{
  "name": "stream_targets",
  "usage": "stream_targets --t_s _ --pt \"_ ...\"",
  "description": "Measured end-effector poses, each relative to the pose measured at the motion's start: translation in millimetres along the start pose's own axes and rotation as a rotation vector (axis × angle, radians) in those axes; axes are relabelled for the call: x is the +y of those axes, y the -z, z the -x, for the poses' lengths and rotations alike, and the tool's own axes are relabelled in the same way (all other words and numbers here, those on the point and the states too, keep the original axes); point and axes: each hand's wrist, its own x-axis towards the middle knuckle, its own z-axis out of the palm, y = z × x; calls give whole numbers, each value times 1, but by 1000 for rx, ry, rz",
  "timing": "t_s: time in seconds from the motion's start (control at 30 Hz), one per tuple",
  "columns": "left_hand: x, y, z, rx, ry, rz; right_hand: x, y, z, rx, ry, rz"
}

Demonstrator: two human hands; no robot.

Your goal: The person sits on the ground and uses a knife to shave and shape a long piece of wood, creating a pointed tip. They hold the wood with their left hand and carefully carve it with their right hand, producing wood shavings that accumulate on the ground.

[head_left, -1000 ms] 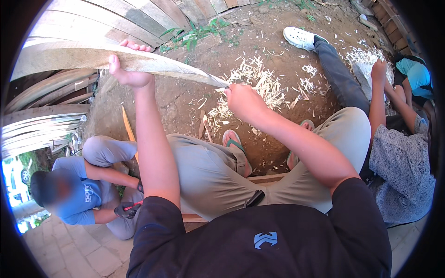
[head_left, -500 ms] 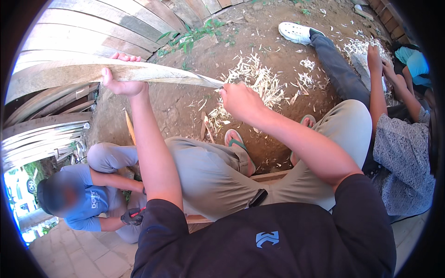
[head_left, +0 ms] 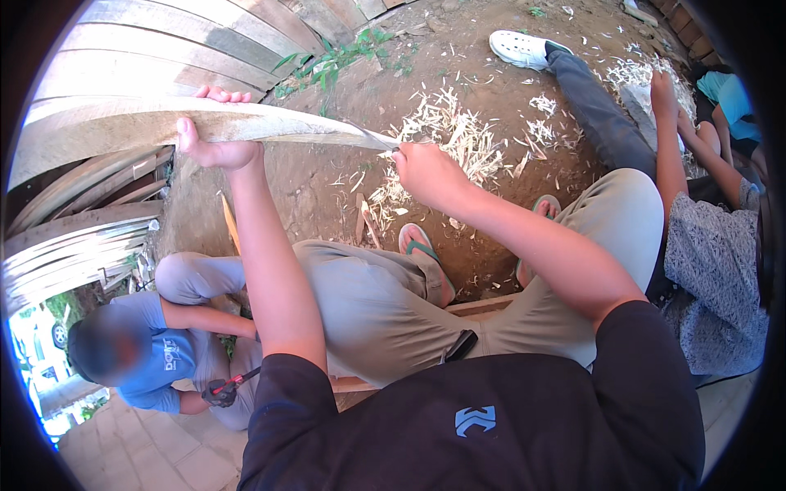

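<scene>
A long pale strip of wood [head_left: 155, 123] runs from the left edge towards the middle, tapering at its right end. My left hand [head_left: 217, 147] is wrapped around it from below, thumb on the near side and fingertips over the far edge. At the tapered end, my right hand [head_left: 430, 173] is closed in a fist. A thin dark blade, seemingly a knife [head_left: 375, 137], shows between this fist and the wood, lying against the strip. Its handle is hidden in my fingers.
Wood shavings [head_left: 458, 151] lie on the dirt beyond my sandalled feet. At left, a person with a black glove [head_left: 219, 393] holds a red-handled tool [head_left: 244, 378]. People sit close on my right, one leg in a white shoe [head_left: 519, 49] stretched out. Wood strips [head_left: 82, 245] are stacked at left.
My right hand has shifted slightly right along the tapered end. The left hand keeps its grip. The gloved hand at left has moved, showing more of its red-handled tool.
</scene>
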Motion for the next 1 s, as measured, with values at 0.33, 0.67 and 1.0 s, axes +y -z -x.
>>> stream_targets --t_s 0.33,0.67,1.0 --pt "2 -6 0 142 -20 -142 -19 7 14 -27 59 -122" --pt "5 -27 3 333 -27 -260 -16 7 22 48 108 -54" --pt "-2 -10 -7 358 -120 -238 -22 0 23 22 108 -154"
